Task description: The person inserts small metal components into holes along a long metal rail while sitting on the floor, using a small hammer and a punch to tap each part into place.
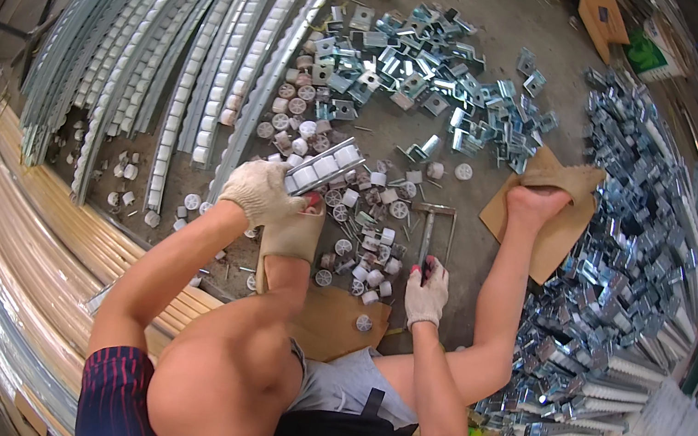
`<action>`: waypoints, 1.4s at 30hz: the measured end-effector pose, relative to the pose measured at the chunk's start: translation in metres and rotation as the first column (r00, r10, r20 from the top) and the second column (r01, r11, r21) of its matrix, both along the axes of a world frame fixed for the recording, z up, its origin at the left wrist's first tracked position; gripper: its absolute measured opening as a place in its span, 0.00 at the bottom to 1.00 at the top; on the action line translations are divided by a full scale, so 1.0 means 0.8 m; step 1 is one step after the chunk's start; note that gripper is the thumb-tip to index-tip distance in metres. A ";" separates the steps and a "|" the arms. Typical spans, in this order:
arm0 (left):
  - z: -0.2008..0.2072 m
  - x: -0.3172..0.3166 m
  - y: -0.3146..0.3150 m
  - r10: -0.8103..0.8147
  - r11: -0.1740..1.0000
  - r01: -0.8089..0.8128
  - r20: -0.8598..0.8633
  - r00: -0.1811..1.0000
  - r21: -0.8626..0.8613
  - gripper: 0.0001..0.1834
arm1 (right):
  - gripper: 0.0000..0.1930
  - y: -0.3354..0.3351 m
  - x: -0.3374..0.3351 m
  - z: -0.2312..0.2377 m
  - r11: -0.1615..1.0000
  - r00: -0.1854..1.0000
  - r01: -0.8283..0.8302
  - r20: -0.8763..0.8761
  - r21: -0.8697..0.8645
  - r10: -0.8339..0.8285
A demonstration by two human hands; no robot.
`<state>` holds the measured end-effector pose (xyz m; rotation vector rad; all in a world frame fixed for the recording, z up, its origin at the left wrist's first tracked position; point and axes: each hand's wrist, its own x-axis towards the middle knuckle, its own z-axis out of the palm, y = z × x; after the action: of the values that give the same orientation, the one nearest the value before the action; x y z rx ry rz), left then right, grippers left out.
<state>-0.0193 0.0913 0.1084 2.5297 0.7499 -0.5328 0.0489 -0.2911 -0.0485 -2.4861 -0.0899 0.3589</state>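
With fingers (311, 201) closed on its near end, a worker's gloved left hand (260, 193) holds a short roller track (323, 167) slanting far and right, while the gloved right hand (426, 295) grips a hammer (428, 237) by its handle. Loose white rollers (379, 251) crowd the space between; long tracks (188, 87) edge the left, brackets (410, 84) the far side. Open floor (472, 251) separates hammer from cardboard (561, 242) at right.
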 end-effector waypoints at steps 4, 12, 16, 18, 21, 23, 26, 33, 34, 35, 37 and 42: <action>0.028 0.010 -0.003 -0.045 0.999 0.046 -0.115 0.992 0.005 0.39 | 0.23 0.047 0.028 0.034 0.993 0.973 -0.114 0.197 -0.027 0.118; -0.018 -0.044 -0.020 -0.130 0.991 0.116 -0.269 0.954 -0.066 0.38 | 0.28 0.223 0.158 0.104 0.852 0.918 -0.395 -0.122 -0.343 0.376; -0.047 -0.084 -0.024 -0.178 0.984 0.168 -0.277 0.944 -0.060 0.42 | 0.24 0.251 0.181 0.055 0.716 0.845 -0.467 -0.023 -0.518 0.534; -0.038 -0.080 -0.025 -0.141 0.988 0.112 -0.310 0.940 -0.108 0.45 | 0.21 0.250 0.194 0.036 0.740 0.835 -0.479 0.014 -0.472 0.550; -0.039 -0.085 -0.033 -0.166 0.984 0.174 -0.160 0.973 0.038 0.46 | 0.13 0.235 0.182 0.034 0.864 0.824 -0.481 0.260 -0.147 0.503; -0.039 -0.066 -0.038 -0.166 0.986 0.167 -0.162 0.973 -0.010 0.47 | 0.09 0.219 0.161 0.050 0.861 0.853 -0.469 0.354 0.195 0.384; -0.059 -0.049 -0.052 -0.148 0.988 0.153 0.305 0.941 0.005 0.44 | 0.03 0.193 0.118 0.047 0.718 0.953 -0.127 -0.118 0.684 0.281; -0.078 -0.004 -0.037 -0.031 0.939 0.053 0.070 0.997 -0.339 0.36 | 0.11 0.161 0.069 0.037 0.576 0.776 0.117 -0.437 0.809 0.455; -0.076 -0.007 -0.042 -0.039 0.947 0.061 0.074 0.997 -0.316 0.38 | 0.14 0.157 0.072 0.037 0.549 0.763 0.122 -0.432 0.827 0.481; -0.072 -0.011 -0.048 -0.053 0.953 0.072 0.073 0.996 -0.295 0.39 | 0.16 0.154 0.074 0.041 0.523 0.750 0.136 -0.432 0.841 0.501; -0.064 -0.022 -0.061 -0.075 0.964 0.091 0.070 0.995 -0.251 0.43 | 0.13 0.154 0.083 0.050 0.512 0.653 0.247 -0.532 0.822 0.539; -0.035 -0.021 -0.063 0.029 0.850 -0.071 -0.089 0.996 -0.521 0.44 | 0.07 0.182 0.081 0.060 0.450 0.643 0.308 -0.532 0.838 0.551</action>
<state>-0.0363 0.0407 0.0805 1.9832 0.5937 -0.7130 0.1134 -0.1452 -0.0005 -1.0623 -0.0984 1.1027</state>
